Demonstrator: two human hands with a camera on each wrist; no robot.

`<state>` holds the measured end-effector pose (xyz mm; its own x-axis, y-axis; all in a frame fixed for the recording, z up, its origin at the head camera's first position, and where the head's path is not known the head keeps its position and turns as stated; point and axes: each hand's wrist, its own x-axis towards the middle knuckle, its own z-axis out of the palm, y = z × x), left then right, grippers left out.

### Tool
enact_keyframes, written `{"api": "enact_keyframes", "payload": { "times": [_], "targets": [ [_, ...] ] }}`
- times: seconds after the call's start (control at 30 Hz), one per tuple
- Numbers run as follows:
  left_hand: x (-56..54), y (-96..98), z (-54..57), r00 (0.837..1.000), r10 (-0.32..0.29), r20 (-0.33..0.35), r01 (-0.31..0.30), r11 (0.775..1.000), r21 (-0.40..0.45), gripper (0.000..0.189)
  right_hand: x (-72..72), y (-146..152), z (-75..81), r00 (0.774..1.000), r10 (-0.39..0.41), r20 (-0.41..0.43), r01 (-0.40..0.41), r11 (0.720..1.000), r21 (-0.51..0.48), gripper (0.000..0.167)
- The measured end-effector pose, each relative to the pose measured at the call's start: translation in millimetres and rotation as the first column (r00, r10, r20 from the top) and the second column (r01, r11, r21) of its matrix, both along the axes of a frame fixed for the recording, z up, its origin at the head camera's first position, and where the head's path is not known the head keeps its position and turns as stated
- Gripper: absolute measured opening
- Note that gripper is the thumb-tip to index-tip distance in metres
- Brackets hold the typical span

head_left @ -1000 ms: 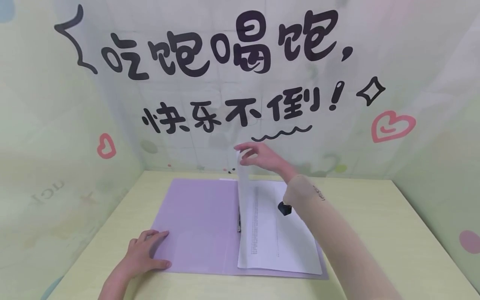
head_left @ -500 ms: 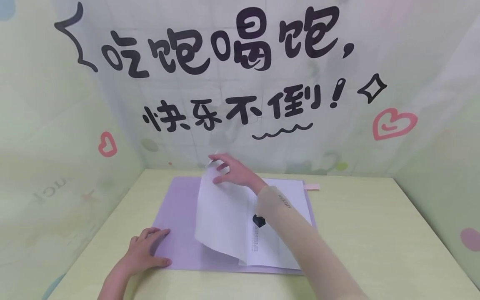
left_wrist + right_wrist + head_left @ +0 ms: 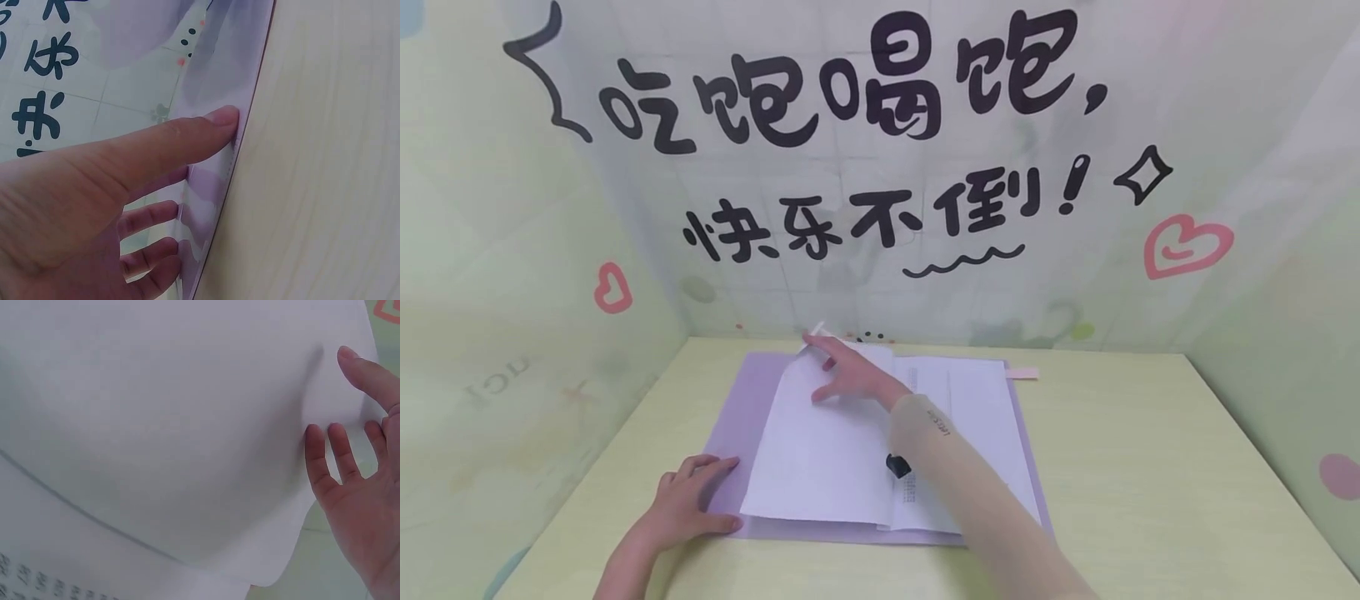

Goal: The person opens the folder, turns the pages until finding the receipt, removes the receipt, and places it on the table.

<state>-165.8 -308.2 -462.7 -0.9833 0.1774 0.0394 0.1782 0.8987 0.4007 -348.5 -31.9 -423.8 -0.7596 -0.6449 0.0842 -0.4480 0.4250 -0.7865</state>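
Note:
A purple folder lies spread on the table, printed sheets on its right side. One white sheet is turned over onto the left cover, its upper corner still raised. At that corner my right hand touches the paper with extended fingers; in the right wrist view the thumb stands apart from the fingertips, over the sheet. My left hand rests on the folder's lower left edge, fingers spread. Its thumb lies along the folder's edge in the left wrist view. The folder's clip is hidden under paper.
A pink tab sticks out past the folder's right edge. The pale wooden table runs back to a wall sheet with large black characters. Similar patterned walls stand at left and right. A black device sits under the right sleeve.
My right hand has carried the sheet from upright over to the left, and the sheet now lies lower on the left cover. The left hand has stayed in place.

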Motion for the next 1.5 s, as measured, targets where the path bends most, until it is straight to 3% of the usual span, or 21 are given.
{"api": "enact_keyframes", "payload": {
  "times": [0.33, 0.63, 1.03, 1.27, 1.5],
  "targets": [
    [0.2, 2.0, 5.6, 0.999, 0.004, 0.04, -0.004, 1.0, -0.004, 0.09, 11.8, -7, -17.3, 1.0, 0.009, 0.006, -0.01, 0.996, 0.085, 0.105],
    [0.1, 3.7, 6.6, 1.0, -0.008, 0.02, 0.008, 1.0, -0.003, 0.088, 15.9, -13, -30.5, 0.998, -0.021, -0.051, 0.029, 0.987, 0.159, 0.107],
    [-0.3, 1.6, 5.8, 0.999, 0.003, 0.048, -0.003, 1.0, -0.005, 0.088, 23.2, -16, -31.5, 1.0, -0.026, -0.002, 0.026, 0.973, 0.231, 0.111],
    [1.3, 3.1, 4.6, 1.0, -0.003, 0.024, 0.003, 1.0, 0.003, 0.089, 21.5, -17, -34.7, 0.998, 0.008, -0.063, 0.012, 0.951, 0.31, 0.097],
    [1.3, 1.9, 3.1, 1.0, -0.009, 0.002, 0.009, 1.0, -0.005, 0.087, 22.8, -18, -30.8, 0.985, -0.023, -0.173, 0.097, 0.896, 0.433, 0.069]
  ]
}}
